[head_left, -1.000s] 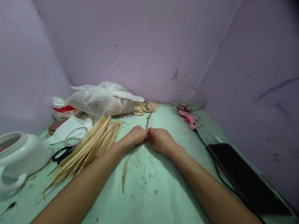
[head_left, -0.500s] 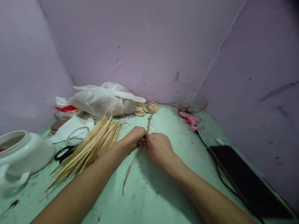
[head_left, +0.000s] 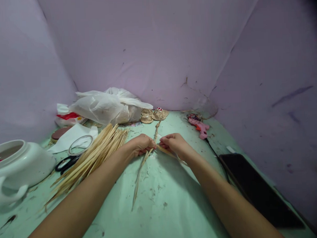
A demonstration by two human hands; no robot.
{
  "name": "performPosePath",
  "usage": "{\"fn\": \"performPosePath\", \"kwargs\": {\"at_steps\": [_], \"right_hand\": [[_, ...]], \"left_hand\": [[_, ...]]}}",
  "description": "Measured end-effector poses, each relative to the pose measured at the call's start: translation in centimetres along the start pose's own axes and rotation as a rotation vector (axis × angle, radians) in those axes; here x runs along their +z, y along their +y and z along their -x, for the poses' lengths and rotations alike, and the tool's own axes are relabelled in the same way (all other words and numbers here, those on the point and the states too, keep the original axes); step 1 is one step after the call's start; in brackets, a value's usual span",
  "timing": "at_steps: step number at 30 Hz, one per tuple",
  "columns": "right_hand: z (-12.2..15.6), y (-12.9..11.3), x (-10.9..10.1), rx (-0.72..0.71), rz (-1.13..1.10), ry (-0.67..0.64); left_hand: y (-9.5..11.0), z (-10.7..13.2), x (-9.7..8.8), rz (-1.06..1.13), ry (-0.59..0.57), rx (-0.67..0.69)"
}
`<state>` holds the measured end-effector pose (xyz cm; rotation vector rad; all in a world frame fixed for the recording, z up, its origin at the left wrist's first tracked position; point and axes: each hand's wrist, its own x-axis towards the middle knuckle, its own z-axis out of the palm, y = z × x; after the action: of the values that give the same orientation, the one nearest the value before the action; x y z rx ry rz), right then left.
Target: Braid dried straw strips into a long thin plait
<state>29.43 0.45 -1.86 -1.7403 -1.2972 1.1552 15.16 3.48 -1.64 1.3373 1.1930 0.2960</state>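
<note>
My left hand point(head_left: 139, 145) and my right hand point(head_left: 173, 143) meet at the middle of the green table point(head_left: 161, 209), both pinched on dry straw strips. A plaited straw cord point(head_left: 156, 129) runs from between my fingertips toward the back wall. One loose strip point(head_left: 138, 178) trails from my left hand toward me. Another strip point(head_left: 168, 152) lies under my right hand and points to the right.
A bundle of straw strips point(head_left: 93, 157) lies left of my hands, with black scissors point(head_left: 64, 164), a tape ring point(head_left: 80, 144) and a white pot point(head_left: 18, 165) beyond. A plastic bag point(head_left: 106, 106) and small woven pieces point(head_left: 153, 114) sit at the back. A pink glue gun point(head_left: 199, 125) and dark phone point(head_left: 254, 188) lie right.
My right hand has turned and shifted right, drawing one straw strip out to the right. The strip under my left hand has swung slightly.
</note>
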Motion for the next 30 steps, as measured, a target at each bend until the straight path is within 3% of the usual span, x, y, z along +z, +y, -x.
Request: {"fn": "performPosePath", "kwargs": {"at_steps": [3,9,15,20,25,28,30], "right_hand": [[0.1,0.4,1.6,0.087,-0.168,-0.143],[-0.3,1.3,2.2,-0.007,-0.073,-0.019],[-0.4,1.5,2.2,0.016,-0.114,-0.007],[-0.3,1.4,2.4,0.053,-0.32,0.011],[-0.3,1.6,2.5,0.116,-0.468,-0.019],[-0.2,1.4,2.5,0.113,-0.466,-0.06],[-0.1,1.3,2.4,0.104,-0.456,-0.095]], "left_hand": [[-0.1,-0.1,0.0,-0.008,-0.011,0.009],[0.1,-0.4,0.2,-0.233,0.012,-0.004],[1.3,0.6,0.0,-0.702,0.262,0.04],[1.9,3.0,2.6,-0.94,0.428,0.101],[1.1,3.6,5.4,-0.945,0.435,0.254],[1.4,3.2,4.2,-0.847,0.348,0.26],[2.0,2.9,2.5,-0.719,0.294,0.167]]}}
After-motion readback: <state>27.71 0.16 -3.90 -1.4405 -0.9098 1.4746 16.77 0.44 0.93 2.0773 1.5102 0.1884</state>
